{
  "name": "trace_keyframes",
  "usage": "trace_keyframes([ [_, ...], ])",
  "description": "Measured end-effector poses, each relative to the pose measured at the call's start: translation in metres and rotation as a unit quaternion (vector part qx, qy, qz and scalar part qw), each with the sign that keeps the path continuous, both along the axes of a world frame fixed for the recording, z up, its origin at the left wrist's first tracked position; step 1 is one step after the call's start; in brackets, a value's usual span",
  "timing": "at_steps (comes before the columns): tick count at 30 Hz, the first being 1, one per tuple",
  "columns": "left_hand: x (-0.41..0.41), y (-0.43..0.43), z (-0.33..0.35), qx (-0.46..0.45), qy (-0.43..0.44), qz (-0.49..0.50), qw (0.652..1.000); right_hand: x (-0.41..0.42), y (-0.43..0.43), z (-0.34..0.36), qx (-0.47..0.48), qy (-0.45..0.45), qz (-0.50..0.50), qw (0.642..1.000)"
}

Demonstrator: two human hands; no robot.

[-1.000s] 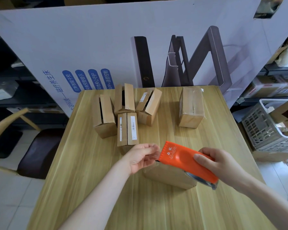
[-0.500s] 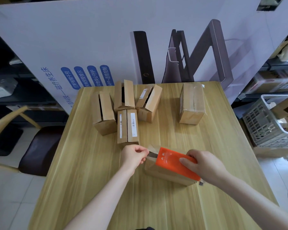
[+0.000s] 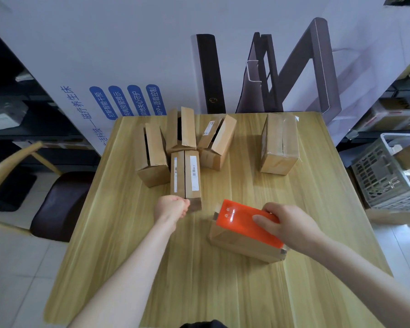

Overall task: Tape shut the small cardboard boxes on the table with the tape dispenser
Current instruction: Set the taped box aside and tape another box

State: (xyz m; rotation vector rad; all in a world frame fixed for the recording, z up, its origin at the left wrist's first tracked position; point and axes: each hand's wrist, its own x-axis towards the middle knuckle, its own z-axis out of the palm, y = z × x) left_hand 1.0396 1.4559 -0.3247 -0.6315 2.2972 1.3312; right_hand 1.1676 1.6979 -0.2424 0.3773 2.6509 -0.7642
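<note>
Near box (image 3: 244, 247), near right of table (image 3: 213, 294): orange tape dispenser (image 3: 239, 221) flat on top, long axis near-right to far-left, gripped by right hand (image 3: 291, 224). Left hand (image 3: 172, 207): curled at labelled box (image 3: 187, 176) near end, hold unclear. Beyond: three open boxes (image 3: 153, 159); taped box (image 3: 279, 143) far right

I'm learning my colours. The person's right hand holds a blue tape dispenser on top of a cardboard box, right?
Not blue. The head view shows the tape dispenser is orange; the right hand does hold it on top of a cardboard box.
</note>
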Motion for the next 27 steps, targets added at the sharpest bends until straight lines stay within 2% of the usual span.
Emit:
trace_keyframes([
  [3, -0.004, -0.016, -0.001, 0.039, -0.035, -0.002, 0.999, 0.011, 0.018, 0.005, -0.017, -0.029, -0.02, 0.999],
  [6, 0.001, -0.008, 0.004, 0.095, -0.066, -0.024, 0.993, 0.014, 0.028, 0.0, 0.036, -0.039, -0.025, 0.998],
  [10, -0.001, 0.003, 0.001, 0.12, -0.085, -0.021, 0.989, 0.008, 0.034, -0.007, 0.087, -0.051, -0.019, 0.995],
  [20, 0.009, 0.01, -0.039, 0.092, -0.127, 0.014, 0.988, -0.007, 0.024, -0.023, 0.164, -0.078, 0.037, 0.983],
  [27, 0.018, 0.022, -0.063, 0.088, -0.149, 0.013, 0.985, -0.012, 0.026, -0.032, 0.166, -0.084, 0.035, 0.982],
])
